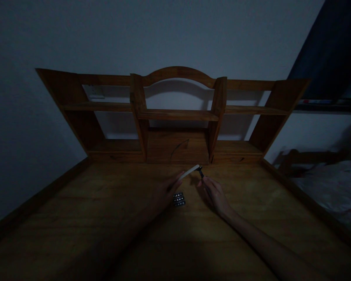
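In the dim head view my left hand (166, 191) is closed around the lower end of a thin, pale, flat bar (189, 171), which slants up to the right. Its kind is hard to make out. My right hand (215, 191) grips the handle of a dark razor (201, 173). The razor's head is right by the bar's upper end; whether they touch I cannot tell. On the desk between my hands, closer to the left one, lies a small stack of dark pieces with shiny parts (179, 199), which look like razor cartridges.
The wooden desk (251, 195) spreads under both arms, with raised side edges. At its back stands a wooden shelf unit (178, 114) with open compartments and low drawers. A pale wall (175, 35) is behind it. Rumpled cloth (333, 191) lies beyond the right edge.
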Available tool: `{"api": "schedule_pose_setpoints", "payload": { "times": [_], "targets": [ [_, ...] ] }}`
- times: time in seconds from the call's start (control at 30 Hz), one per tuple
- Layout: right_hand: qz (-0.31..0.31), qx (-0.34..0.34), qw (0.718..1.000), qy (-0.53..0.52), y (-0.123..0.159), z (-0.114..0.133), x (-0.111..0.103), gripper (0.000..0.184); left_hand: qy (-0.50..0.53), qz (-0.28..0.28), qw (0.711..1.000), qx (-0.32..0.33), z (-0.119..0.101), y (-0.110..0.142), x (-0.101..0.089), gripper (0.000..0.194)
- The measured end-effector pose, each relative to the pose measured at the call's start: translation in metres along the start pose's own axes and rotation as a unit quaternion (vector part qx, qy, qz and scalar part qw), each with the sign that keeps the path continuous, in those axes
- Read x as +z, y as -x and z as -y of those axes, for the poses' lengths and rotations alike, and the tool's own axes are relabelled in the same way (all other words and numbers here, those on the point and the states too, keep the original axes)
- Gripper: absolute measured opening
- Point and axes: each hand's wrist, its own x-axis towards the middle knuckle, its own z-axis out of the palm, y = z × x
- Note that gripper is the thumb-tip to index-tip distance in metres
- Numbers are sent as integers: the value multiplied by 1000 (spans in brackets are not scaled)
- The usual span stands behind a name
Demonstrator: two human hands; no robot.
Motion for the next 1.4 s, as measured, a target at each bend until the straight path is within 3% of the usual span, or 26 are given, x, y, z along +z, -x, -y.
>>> {"api": "schedule_pose_setpoints", "payload": {
  "times": [0.2,0.4,1.4],
  "targets": [
    [-4,16,1000,7,-1,-4,0,43,-6,-7,1000,-23,-1,-1,0,41],
    [-6,-11,1000,28,-1,-1,-1,42,6,-10,1000,-8,-3,0,0,41],
    [-13,-4,1000,13,-1,-4,0,41,13,6,1000,-6,-5,-1,-1,42]
  ]
}}
